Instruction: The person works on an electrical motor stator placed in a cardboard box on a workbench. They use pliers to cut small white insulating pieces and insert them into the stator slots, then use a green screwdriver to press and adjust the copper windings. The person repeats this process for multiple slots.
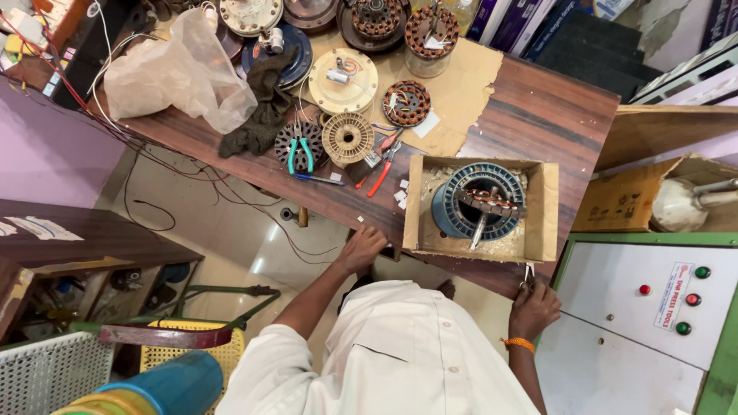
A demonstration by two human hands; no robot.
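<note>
My left hand [361,246] lies flat, fingers apart, on the front edge of the wooden table [538,115], just left of an open cardboard box [543,215]. Inside the box sits a blue round motor stator [450,211] with copper windings and a metal shaft. My right hand [534,307], with an orange thread on the wrist, is closed around a small metal tool [529,272] at the table's front right corner, below the box.
Several stators, round motor covers, green-handled pliers [300,154], red-handled pliers [380,175], a dark cloth [261,107] and a plastic bag [177,73] crowd the table. A control panel with coloured buttons [646,300] stands at the right. A yellow basket [192,353] sits on the floor at left.
</note>
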